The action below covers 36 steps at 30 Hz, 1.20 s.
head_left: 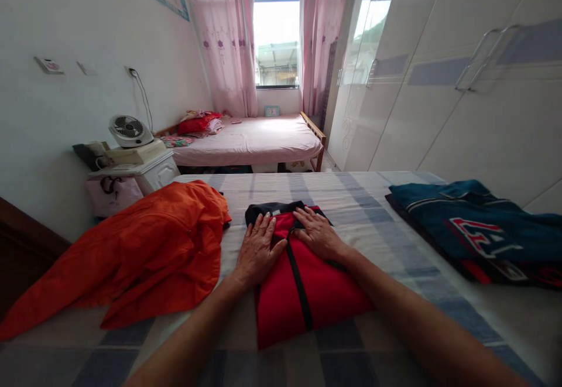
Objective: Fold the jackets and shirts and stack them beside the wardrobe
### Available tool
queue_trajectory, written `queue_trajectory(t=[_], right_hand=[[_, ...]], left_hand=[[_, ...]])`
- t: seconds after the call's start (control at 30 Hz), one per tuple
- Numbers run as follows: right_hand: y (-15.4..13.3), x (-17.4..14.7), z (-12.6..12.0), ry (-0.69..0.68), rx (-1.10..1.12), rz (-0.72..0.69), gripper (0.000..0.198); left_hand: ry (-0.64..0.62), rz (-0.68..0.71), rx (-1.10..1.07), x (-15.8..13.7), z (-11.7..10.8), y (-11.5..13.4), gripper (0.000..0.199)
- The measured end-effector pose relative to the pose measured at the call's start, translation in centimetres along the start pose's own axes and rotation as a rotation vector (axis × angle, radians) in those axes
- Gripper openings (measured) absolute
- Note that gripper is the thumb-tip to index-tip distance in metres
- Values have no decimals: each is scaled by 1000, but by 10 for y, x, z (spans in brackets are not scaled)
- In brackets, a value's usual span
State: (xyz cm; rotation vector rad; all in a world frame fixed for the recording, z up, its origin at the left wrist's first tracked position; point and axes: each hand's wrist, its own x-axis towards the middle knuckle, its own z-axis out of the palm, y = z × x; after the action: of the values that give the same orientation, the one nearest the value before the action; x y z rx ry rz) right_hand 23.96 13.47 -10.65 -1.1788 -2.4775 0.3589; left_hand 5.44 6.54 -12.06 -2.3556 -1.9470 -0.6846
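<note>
A red jacket (281,293) with a black zip strip and dark collar lies folded in front of me on a checked bedsheet (377,235). My left hand (260,249) rests flat on its upper left part, fingers stretched toward the collar. On the upper right part lies my right hand (319,235), also flat with the fingers extended. Both palms touch the cloth, and neither hand grips it. To the left an orange jacket (162,246) is spread loosely, with a sleeve reaching toward the near left edge.
Folded dark clothes, topped by a teal garment (439,211) with a large letter, lie at the right. Beyond the bed stand a white cabinet (151,170) with a fan (129,130), a second bed (263,141) and a tall wardrobe (421,100).
</note>
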Motion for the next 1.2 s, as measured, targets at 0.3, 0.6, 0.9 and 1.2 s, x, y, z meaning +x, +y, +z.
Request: queue_trajectory(t=[0.3,0.6,0.9,1.2], right_hand=[[42,-30,-23,353,531,485,55],[32,-50,-43,-187,1456,679,22],[32,-27,-34,-338,1709,767,38],[24,-12,-43,-465,1602,779,42]], left_hand=[[207,-155,-319,-26,-15,-13,46],[284,-231,-440,-31,1,-24,40],[281,25,-263,-30,-8,0,53],[18,173,-243,-31,-10,21,47]])
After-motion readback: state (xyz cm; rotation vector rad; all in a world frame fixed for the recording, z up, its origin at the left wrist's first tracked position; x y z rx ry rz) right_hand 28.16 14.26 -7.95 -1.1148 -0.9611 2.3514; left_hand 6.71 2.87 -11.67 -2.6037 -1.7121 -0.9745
